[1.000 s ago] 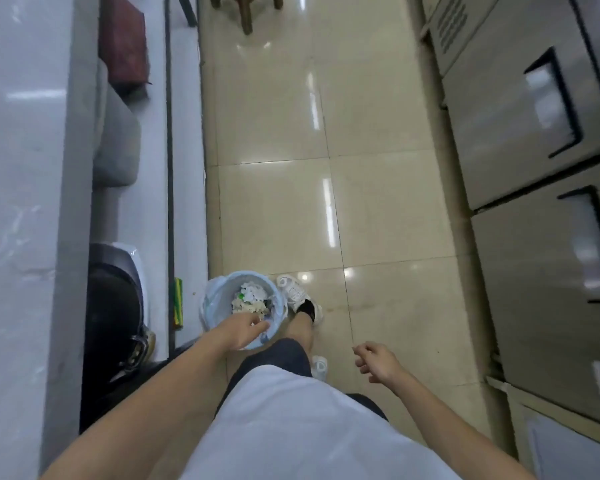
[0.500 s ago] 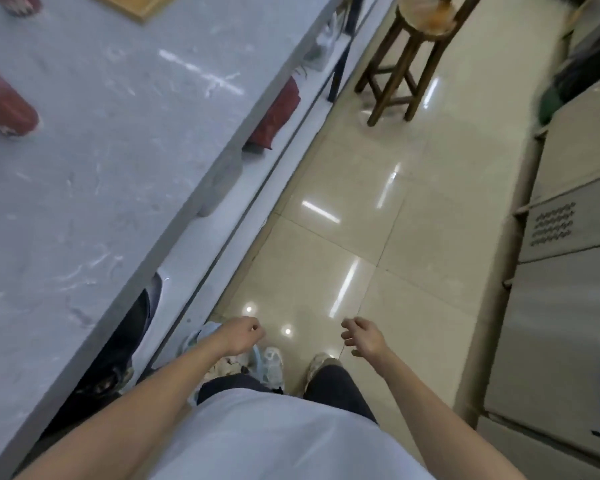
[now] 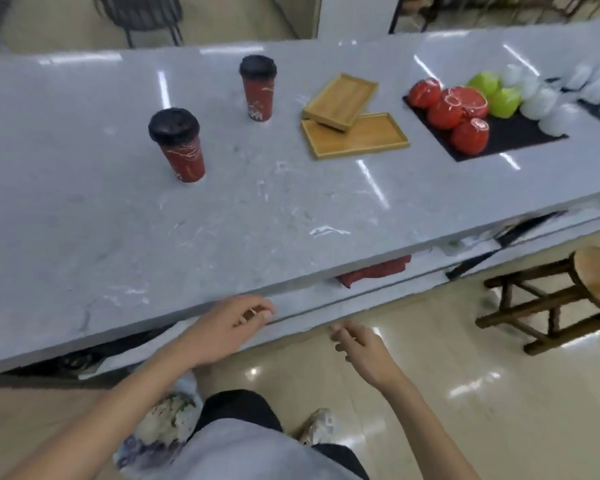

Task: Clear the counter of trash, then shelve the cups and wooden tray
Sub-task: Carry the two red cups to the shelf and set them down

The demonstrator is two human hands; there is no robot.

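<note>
1. Grey marbled counter [image 3: 222, 220] fills the view ahead of my hands, its near edge running just above my knuckles, glossy cream floor tiles [image 3: 447, 341] under me.
2. Far out to the left of my left hand, the nearer red paper cup [image 3: 181, 147] stands upright on the counter with its black lid on.
3. Beyond it and a little to its right, the second red cup [image 3: 258, 89] also stands upright and lidded, well apart from the first.
4. My left hand [image 3: 226, 329] hovers just below the counter's edge, fingers loosely curled, nothing in it, not touching the stone as far as I can tell.
5. Down by my left forearm, the bin [image 3: 160, 424] sits on the floor with white scraps inside, partly hidden by my shirt.
6. Past my hands and to the right of the cups, two wooden trays [image 3: 355, 133] lie on the counter, the smaller one tilted with its near end resting on the larger.
7. My right hand [image 3: 359, 344] hangs over the floor, near my left, fingers half curled and empty.
8. Further right on the counter, a dark mat [image 3: 506, 136] carries red cups [image 3: 465, 119], green cups [image 3: 496, 91] and white cups [image 3: 541, 105]; blur keeps me from counting them.
9. Off to the right of my right hand, a wooden stool [image 3: 568, 296] stands on the floor beside the counter.
</note>
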